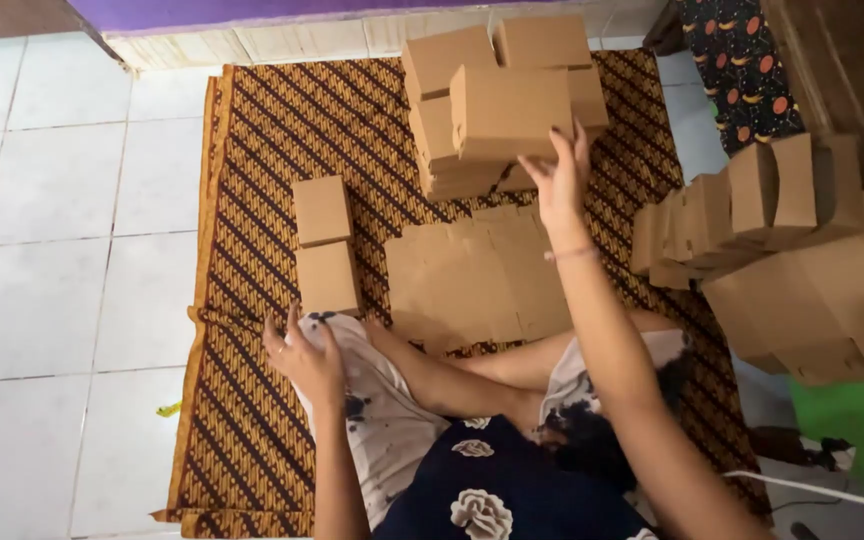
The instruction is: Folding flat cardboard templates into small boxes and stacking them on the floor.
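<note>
My right hand [558, 178] reaches forward with fingers spread, touching a folded brown cardboard box [508, 108] at the front of a heap of assembled boxes [542, 45]. My left hand [304, 358] rests on my left knee, fingers apart, holding nothing. Two small closed boxes [324, 245] lie in a row just ahead of that knee. A stack of flat, unfolded cardboard blanks [474, 280] lies on the patterned mat [282, 130] in front of my crossed legs.
More folded boxes [752, 215] and flat cardboard [842, 300] pile up at the right. White floor tiles [62, 250] lie left of the mat. A green object [857, 420] and a white cable [812, 487] sit at the lower right. A wall base runs along the top.
</note>
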